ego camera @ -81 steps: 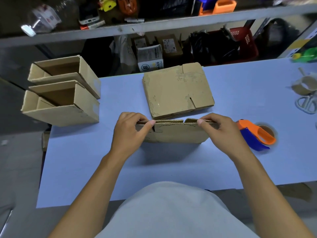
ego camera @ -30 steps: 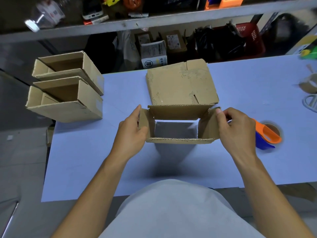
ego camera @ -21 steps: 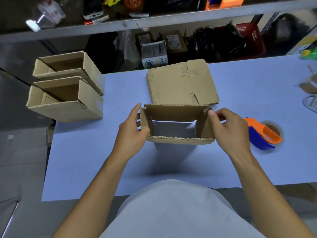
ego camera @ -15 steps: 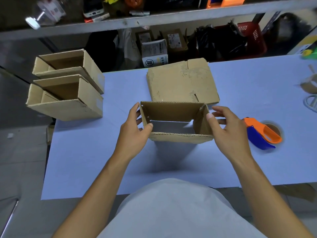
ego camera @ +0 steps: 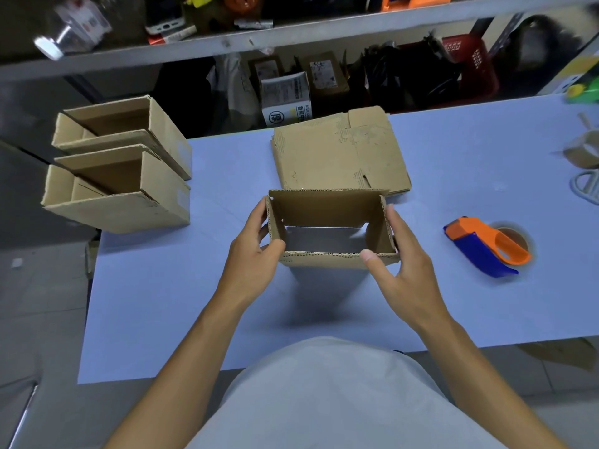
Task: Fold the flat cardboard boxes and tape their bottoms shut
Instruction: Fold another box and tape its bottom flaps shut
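Note:
An opened cardboard box [ego camera: 327,207] stands as a rectangular tube in the middle of the blue table [ego camera: 194,303], and I see the table through it. My left hand [ego camera: 254,251] grips its left wall, thumb on the near corner. My right hand [ego camera: 398,264] holds the right wall, thumb on the near edge, fingers along the outside. A stack of flat cardboard boxes [ego camera: 337,153] lies just behind it. An orange and blue tape dispenser [ego camera: 486,246] lies to the right of my right hand.
Two folded boxes [ego camera: 120,186] lie on their sides at the table's left edge. A tape roll [ego camera: 583,152] and a white object [ego camera: 586,189] sit at the far right. A cluttered shelf [ego camera: 291,37] runs behind the table.
The flat box has been pulled open into a rectangular tube between my hands. The hands moved from its top edge to its left and right walls.

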